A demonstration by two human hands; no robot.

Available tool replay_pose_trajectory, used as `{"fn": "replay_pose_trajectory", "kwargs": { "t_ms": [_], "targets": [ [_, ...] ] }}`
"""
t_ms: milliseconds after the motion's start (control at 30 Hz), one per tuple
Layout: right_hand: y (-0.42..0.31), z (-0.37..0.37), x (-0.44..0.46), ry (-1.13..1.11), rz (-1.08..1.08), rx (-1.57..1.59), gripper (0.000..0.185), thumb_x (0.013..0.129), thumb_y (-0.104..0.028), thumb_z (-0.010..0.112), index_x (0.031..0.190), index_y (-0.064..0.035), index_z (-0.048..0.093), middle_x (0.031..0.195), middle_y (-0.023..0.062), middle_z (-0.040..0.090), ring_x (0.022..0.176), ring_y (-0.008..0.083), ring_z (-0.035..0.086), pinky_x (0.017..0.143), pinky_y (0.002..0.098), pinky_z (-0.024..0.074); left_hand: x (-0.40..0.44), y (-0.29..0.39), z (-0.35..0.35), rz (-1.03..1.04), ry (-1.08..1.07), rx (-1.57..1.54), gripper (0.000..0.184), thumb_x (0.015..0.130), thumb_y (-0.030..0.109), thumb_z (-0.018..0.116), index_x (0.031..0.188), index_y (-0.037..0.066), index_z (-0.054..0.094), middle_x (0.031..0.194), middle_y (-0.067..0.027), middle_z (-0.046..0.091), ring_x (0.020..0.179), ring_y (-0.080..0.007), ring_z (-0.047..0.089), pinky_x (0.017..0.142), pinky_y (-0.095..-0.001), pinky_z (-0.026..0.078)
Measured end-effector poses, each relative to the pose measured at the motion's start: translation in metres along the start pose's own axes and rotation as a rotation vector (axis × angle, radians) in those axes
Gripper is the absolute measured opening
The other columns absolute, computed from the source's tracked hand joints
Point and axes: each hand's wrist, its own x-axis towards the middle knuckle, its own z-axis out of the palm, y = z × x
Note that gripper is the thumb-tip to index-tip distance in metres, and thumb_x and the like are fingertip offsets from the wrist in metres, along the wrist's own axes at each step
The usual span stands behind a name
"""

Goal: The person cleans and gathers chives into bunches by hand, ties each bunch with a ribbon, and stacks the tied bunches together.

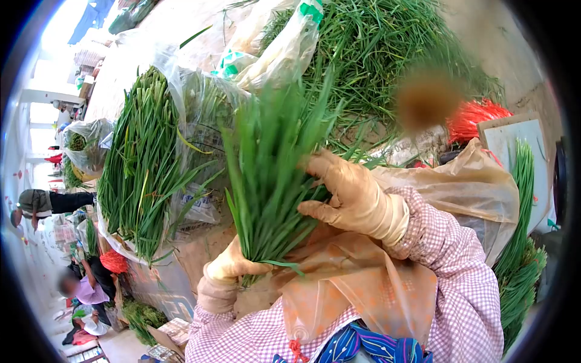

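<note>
A bunch of long green leafy stalks [272, 175] stands in front of me, its upper part blurred. My left hand [235, 261], in a tan glove, is wrapped round the lower end of the bunch. On the bunch's right side is my right hand [345, 193], also gloved, with its fingers apart beside the leaves. Left of the bunch, a large pile of similar stalks [142, 163] lies in a clear plastic bag. A loose heap of green stalks [375, 54] spreads beyond my right hand.
Red strings [475, 120] lie at the right near a white board [517, 157]. More stalks [520, 260] are at the far right. Brown plastic sheeting [363, 290] covers my lap. At the far left are a standing person [60, 202] and others lower down.
</note>
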Motion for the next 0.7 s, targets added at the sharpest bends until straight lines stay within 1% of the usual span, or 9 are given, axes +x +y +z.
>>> {"fn": "replay_pose_trajectory", "kwargs": {
  "t_ms": [33,100,167,300,367,433,467,533,700],
  "targets": [
    [0.007,-0.001,-0.001,-0.005,-0.003,-0.007,0.036,0.077,-0.016,0.07,0.109,-0.0055,0.059,0.097,0.014,0.058,0.088,0.0321,0.06,0.076,0.0359,0.0507,-0.004,0.01,0.005,0.001,0.097,-0.022,0.054,0.063,0.0,0.071,0.114,0.0,0.054,0.087,-0.01,0.067,0.077,-0.0223,0.065,0.069,-0.0338,0.053],
    [0.033,0.005,-0.005,-0.186,0.19,0.84,0.045,0.087,-0.016,0.06,0.129,-0.0083,0.046,0.118,0.0109,0.054,0.107,0.0232,0.053,0.09,0.0348,0.0475,-0.011,0.029,0.005,0.011,0.185,-0.046,0.059,0.064,0.001,0.071,0.119,0.001,0.051,0.091,-0.012,0.068,0.08,-0.0258,0.066,0.071,-0.0349,0.053],
    [0.037,-0.002,-0.003,-0.261,0.288,1.257,0.05,0.092,-0.016,0.055,0.14,-0.0096,0.039,0.129,0.0093,0.052,0.117,0.0187,0.05,0.098,0.0342,0.0459,-0.012,0.047,-0.003,-0.026,0.291,0.733,0.066,0.066,0.003,0.071,0.127,0.003,0.047,0.101,-0.0182,0.066,0.087,-0.0332,0.066,0.075,-0.0365,0.053],
    [0.035,-0.03,0.006,-0.241,0.786,1.579,0.046,0.093,-0.024,0.058,0.135,-0.0087,0.047,0.114,0.0067,0.062,0.095,0.0159,0.062,0.086,0.0304,0.0517,-0.003,0.048,0.009,0.196,0.4,1.008,0.068,0.066,0.003,0.069,0.13,0.004,0.045,0.104,-0.0203,0.064,0.093,-0.0375,0.063,0.078,-0.0398,0.052],
    [0.059,-0.048,0.009,-0.026,0.848,0.753,0.033,0.092,-0.026,0.059,0.118,-0.0063,0.06,0.093,0.0028,0.066,0.073,0.0134,0.063,0.069,0.029,0.0531,-0.002,0.038,0.013,0.243,0.389,1.04,0.073,0.065,0.003,0.07,0.133,0.005,0.043,0.106,-0.0204,0.063,0.093,-0.0373,0.063,0.078,-0.0404,0.052],
    [0.073,-0.075,0.003,0.289,0.812,0.664,0.025,0.087,-0.024,0.067,0.082,0.0,0.064,0.069,0.004,0.063,0.061,0.0152,0.059,0.056,0.0303,0.0482,-0.004,0.03,0.022,0.162,0.47,1.148,0.08,0.065,0.004,0.072,0.138,0.005,0.038,0.112,-0.0205,0.062,0.094,-0.0374,0.063,0.078,-0.0399,0.052],
    [0.069,-0.093,-0.006,0.3,0.554,0.124,0.021,0.087,-0.022,0.066,0.084,-0.0011,0.064,0.067,0.0028,0.062,0.059,0.0138,0.057,0.054,0.0287,0.0464,-0.004,0.022,0.024,0.224,0.498,1.174,0.084,0.066,0.007,0.073,0.14,0.005,0.034,0.107,-0.0191,0.062,0.089,-0.0374,0.063,0.074,-0.0408,0.052],
    [0.061,-0.123,-0.017,0.431,0.245,-0.327,0.016,0.088,-0.02,0.065,0.089,-0.0041,0.065,0.066,0.0004,0.059,0.056,0.0101,0.053,0.05,0.0247,0.0419,-0.005,0.016,0.03,0.195,0.524,1.215,0.083,0.067,0.007,0.072,0.141,0.004,0.033,0.102,-0.0182,0.062,0.085,-0.0372,0.063,0.071,-0.0412,0.052],
    [0.036,-0.163,-0.045,0.799,0.363,0.324,0.015,0.09,-0.019,0.062,0.094,-0.0049,0.066,0.062,-0.0029,0.055,0.048,0.0027,0.04,0.042,0.018,0.0279,-0.002,0.002,0.034,0.32,0.594,1.31,0.087,0.068,0.008,0.07,0.144,0.005,0.028,0.088,-0.0139,0.057,0.071,-0.0326,0.06,0.061,-0.0401,0.049]
  ]
}}
